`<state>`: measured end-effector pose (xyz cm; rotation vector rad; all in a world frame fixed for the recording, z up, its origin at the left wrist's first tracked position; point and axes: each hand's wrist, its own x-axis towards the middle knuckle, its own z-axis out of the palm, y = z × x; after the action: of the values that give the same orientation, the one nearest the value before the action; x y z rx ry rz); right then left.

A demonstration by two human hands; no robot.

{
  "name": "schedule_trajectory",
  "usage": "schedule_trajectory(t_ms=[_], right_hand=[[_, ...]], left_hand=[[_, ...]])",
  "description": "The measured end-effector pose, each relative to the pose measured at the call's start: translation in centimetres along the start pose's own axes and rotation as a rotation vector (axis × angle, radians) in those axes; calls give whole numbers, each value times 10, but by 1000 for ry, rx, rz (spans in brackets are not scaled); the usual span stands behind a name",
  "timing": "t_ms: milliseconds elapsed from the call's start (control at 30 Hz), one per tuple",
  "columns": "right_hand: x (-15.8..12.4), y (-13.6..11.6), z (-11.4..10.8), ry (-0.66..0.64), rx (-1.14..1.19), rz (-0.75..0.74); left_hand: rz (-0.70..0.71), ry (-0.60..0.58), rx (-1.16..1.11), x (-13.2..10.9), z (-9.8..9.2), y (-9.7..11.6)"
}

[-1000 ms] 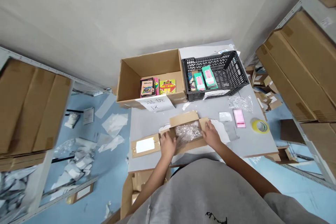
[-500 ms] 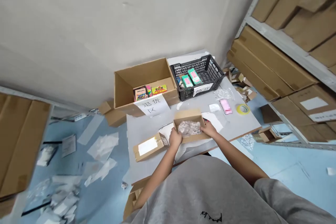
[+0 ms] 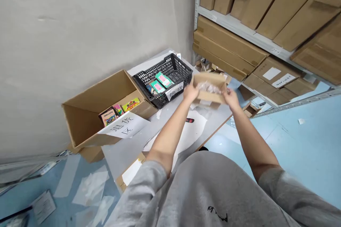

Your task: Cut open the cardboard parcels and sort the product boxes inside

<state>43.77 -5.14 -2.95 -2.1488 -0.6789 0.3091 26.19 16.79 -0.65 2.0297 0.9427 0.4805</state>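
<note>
Between my two hands is a small open cardboard box (image 3: pixel 210 96), raised over the right end of the table and a little blurred by motion. Crumpled clear plastic wrap (image 3: pixel 209 87) lies inside it. My left hand (image 3: pixel 191 93) grips the box's left side, and my right hand (image 3: pixel 230 99) is closed on its right side. Under my left forearm a white sheet (image 3: pixel 193 133) rests on the table, with a red and black tool (image 3: pixel 189 120) on it whose kind I cannot make out. Another cardboard box with a white label (image 3: pixel 131 172) sits by my left elbow, partly hidden.
A large open carton (image 3: pixel 87 101) holding several colourful packs stands on the table (image 3: pixel 112 156). Beside it is a black plastic crate (image 3: pixel 160 99) with green and pink boxes. Shelves (image 3: pixel 239 30) of cartons stand at right. Papers (image 3: pixel 90 188) litter the floor at left.
Both hands have lifted the small box off the table and carried it right and away from my body. The view has turned to the right. The box now covers where the tape roll lay.
</note>
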Motion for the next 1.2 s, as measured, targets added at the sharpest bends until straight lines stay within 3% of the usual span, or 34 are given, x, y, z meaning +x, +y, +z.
schedule_trajectory(t_ms=[67,100,133,200,300,467,567,633,700,767,833,933,1000,1100,1200], right_hand=[[38,-3,-20,179,142,-3],[50,-5,-27,252,168,-33],[56,-8,-30,310,174,-82],[50,-14,-21,359,158,-187],[6,-27,28,215,166,-290],[-110,-68,154,-426,137,-416],[-180,-98,221,-749,48,-529],[-222,-115,257,-923,-48,-556],[-258,-128,288,-1056,-152,-559],[-292,-138,315,-1145,-233,-557],[-323,-144,339,-1217,-304,-528],[-363,-145,364,-1326,-408,-440],[-379,-142,372,-1347,-439,-395],[-378,-138,369,-1271,-458,-342],[-348,-134,351,-1144,-423,-273]], left_hand=[[147,92,-170,50,8,27],[198,153,-201,63,8,34],[244,211,-215,66,5,37],[303,303,-211,43,-7,27],[264,371,-148,-45,-34,-22],[-129,582,32,-227,-94,-134],[-488,722,240,-330,-135,-188],[-800,803,383,-391,-157,-215],[-1129,823,443,-442,-170,-234],[-1391,775,365,-480,-177,-249],[-1493,697,176,-503,-177,-262],[-1400,619,-64,-516,-172,-274],[-1349,618,-77,-515,-167,-277],[-1320,647,40,-504,-159,-272],[-1210,622,96,-482,-155,-262]])
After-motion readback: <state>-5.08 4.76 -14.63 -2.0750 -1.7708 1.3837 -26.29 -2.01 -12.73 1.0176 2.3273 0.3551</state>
